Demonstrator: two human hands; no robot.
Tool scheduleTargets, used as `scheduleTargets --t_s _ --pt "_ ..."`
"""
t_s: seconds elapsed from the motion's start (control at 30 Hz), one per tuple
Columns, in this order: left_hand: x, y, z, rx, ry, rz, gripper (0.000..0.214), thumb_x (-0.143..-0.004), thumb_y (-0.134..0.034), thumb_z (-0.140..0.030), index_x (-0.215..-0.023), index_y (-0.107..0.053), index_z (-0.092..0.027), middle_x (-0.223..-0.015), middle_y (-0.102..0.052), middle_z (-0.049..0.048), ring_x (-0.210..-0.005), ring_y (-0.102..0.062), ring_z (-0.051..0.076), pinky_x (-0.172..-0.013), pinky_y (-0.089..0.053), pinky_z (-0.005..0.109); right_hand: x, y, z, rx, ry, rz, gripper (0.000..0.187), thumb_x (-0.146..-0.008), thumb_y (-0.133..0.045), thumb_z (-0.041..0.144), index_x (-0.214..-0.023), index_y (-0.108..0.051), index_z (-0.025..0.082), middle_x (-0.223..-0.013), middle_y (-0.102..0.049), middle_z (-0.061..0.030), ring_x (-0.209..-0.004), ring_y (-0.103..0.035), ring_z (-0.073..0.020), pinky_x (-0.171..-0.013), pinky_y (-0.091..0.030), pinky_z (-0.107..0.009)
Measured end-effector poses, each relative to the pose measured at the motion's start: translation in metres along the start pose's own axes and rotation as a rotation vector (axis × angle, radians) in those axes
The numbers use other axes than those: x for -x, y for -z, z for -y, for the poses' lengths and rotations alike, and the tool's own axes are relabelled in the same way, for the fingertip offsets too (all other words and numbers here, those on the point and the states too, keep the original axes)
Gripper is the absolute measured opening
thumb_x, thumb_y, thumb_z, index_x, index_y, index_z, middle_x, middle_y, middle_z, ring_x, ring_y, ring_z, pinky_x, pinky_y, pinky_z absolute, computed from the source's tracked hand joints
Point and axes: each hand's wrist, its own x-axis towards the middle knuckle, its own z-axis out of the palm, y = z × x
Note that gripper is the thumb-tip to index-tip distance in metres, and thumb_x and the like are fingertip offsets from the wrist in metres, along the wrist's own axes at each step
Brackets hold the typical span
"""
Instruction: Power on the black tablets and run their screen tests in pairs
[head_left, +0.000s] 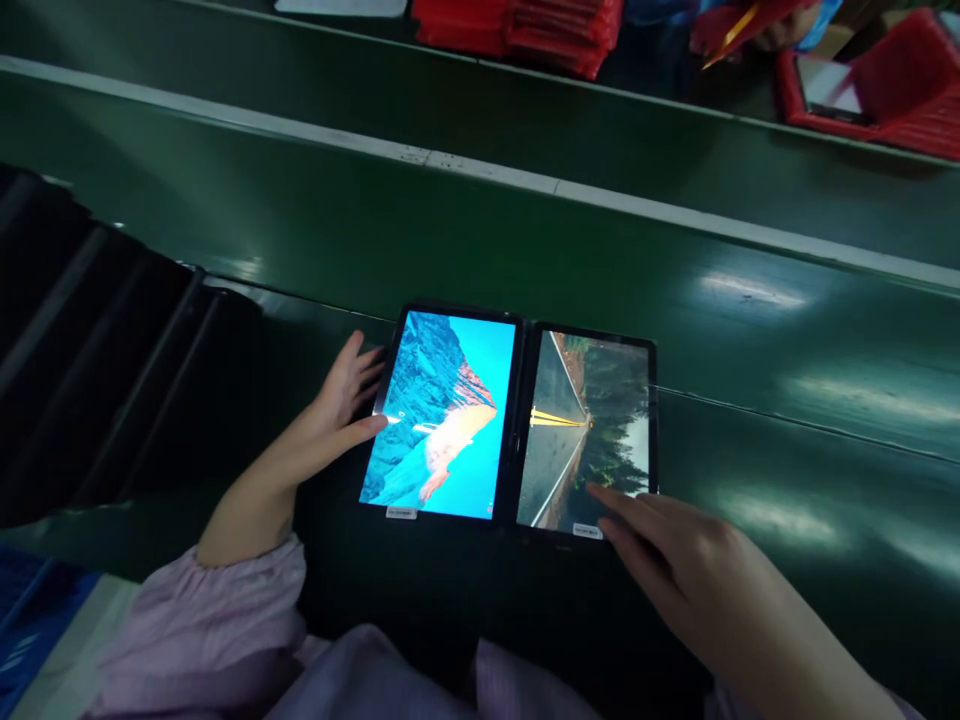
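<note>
Two tablets lie side by side on the green surface, both screens lit. The left tablet (pixel 450 415) displays a blue mountain picture, the right tablet (pixel 589 430) a road between trees. Each has a small white label at its lower edge. My left hand (pixel 337 400) is at the left tablet's left edge, its thumb on the screen margin and its other fingers spread beside the edge. Over the lower right of the right tablet is my right hand (pixel 675 545), its index finger stretched out at the screen. Its other fingers are partly hidden. Neither hand grips anything.
A pale strip (pixel 480 170) runs across the green bench (pixel 375 220). Beyond it lie a stack of red packs (pixel 517 30) and a red case (pixel 892 85) with a device, near another person's hand (pixel 787 25). Dark ridged objects (pixel 97 340) stand at left.
</note>
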Motion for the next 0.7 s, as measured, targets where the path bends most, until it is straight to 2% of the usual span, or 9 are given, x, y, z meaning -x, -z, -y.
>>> scheduleTargets --t_s 0.1,0.17,0.27,0.37,0.43,0.57,0.7 --pt "0.004 0.004 -0.003 -0.026 0.082 -0.004 0.122 -0.071 -0.085 -0.064 -0.175 -0.029 -0.035 -0.173 -0.049 0.0164 -0.165 -0.033 0.049 -0.126 -0.037 0.072 0.005 -0.004 0.0 -0.002 -0.008 0.03 0.042 -0.112 -0.046 0.04 -0.131 -0.081 0.027 -0.093 -0.087 -0.0047 -0.064 -0.082 -0.0222 -0.048 -0.064 -0.028" --pt "0.005 0.001 -0.005 -0.044 0.098 -0.051 0.117 -0.071 -0.082 -0.068 -0.173 -0.036 -0.033 -0.172 -0.051 0.0159 -0.166 -0.031 0.05 -0.126 -0.038 0.072 0.007 -0.005 0.0 -0.003 -0.008 0.036 0.044 -0.112 -0.044 0.042 -0.134 -0.08 0.026 -0.092 -0.087 -0.005 -0.065 -0.083 -0.0225 -0.047 -0.064 -0.028" --pt "0.003 -0.002 -0.002 -0.017 0.096 -0.068 0.117 -0.073 -0.08 -0.073 -0.173 -0.037 -0.03 -0.175 -0.046 0.017 -0.168 -0.023 0.049 -0.128 -0.034 0.072 0.009 -0.008 0.0 -0.002 -0.013 0.046 0.043 -0.112 -0.046 0.041 -0.135 -0.079 0.026 -0.09 -0.087 -0.0053 -0.062 -0.082 -0.0225 -0.044 -0.063 -0.026" --pt "0.001 0.0 0.006 -0.003 0.098 -0.018 0.115 -0.074 -0.084 -0.072 -0.173 -0.037 -0.034 -0.178 -0.042 0.0154 -0.169 -0.021 0.05 -0.13 -0.03 0.073 0.013 -0.014 0.0 -0.015 -0.027 0.025 0.043 -0.112 -0.045 0.041 -0.136 -0.078 0.029 -0.086 -0.087 -0.0047 -0.06 -0.081 -0.022 -0.044 -0.063 -0.025" --pt "0.001 0.002 0.01 0.006 0.077 -0.034 0.112 -0.077 -0.082 -0.072 -0.173 -0.036 -0.036 -0.179 -0.04 0.0142 -0.169 -0.022 0.049 -0.131 -0.028 0.074 0.017 -0.019 0.001 -0.03 -0.051 0.022 0.042 -0.113 -0.044 0.042 -0.138 -0.077 0.032 -0.086 -0.087 -0.004 -0.06 -0.081 -0.0203 -0.045 -0.062 -0.023" --pt "0.004 0.0 0.012 0.001 0.064 -0.049 0.108 -0.083 -0.078 -0.07 -0.174 -0.032 -0.036 -0.182 -0.035 0.0114 -0.17 -0.021 0.046 -0.134 -0.022 0.071 0.028 -0.026 0.003 -0.006 -0.143 0.133 0.044 -0.115 -0.04 0.037 -0.145 -0.072 0.036 -0.087 -0.086 -0.0026 -0.061 -0.08 -0.0156 -0.047 -0.059 -0.018" --pt "0.004 -0.003 0.005 -0.006 0.067 -0.041 0.11 -0.08 -0.079 -0.071 -0.174 -0.033 -0.035 -0.181 -0.036 0.0126 -0.169 -0.021 0.047 -0.133 -0.023 0.071 0.032 -0.029 0.001 0.033 -0.163 0.174 0.046 -0.114 -0.038 0.035 -0.147 -0.071 0.038 -0.094 -0.087 -0.0048 -0.066 -0.08 -0.0165 -0.049 -0.059 -0.019"
